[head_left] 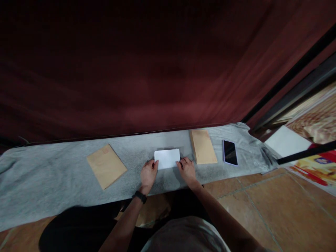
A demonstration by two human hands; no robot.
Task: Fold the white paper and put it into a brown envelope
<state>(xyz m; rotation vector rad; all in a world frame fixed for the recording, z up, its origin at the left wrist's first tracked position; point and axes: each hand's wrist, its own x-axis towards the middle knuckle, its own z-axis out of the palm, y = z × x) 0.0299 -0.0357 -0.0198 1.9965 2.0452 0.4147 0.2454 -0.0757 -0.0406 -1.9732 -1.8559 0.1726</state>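
Both the left hand (148,174) and right hand (187,169) pinch the near corners of a white folded paper sheet (167,158) lying between them on grey cloth (52,182), where uneven pressing could skew its crease.

A plain white folded paper sheet (167,158) is seen on a mottled grey felt cloth (52,178), flanked by two tan-brown paper envelopes (106,166) (203,146), with a black-screened, lilac-edged phone (230,152).

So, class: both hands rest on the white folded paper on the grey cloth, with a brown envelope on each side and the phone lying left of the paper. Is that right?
Not quite. In the head view the phone lies right of the white folded paper, beyond the right-hand brown envelope. The rest stands.
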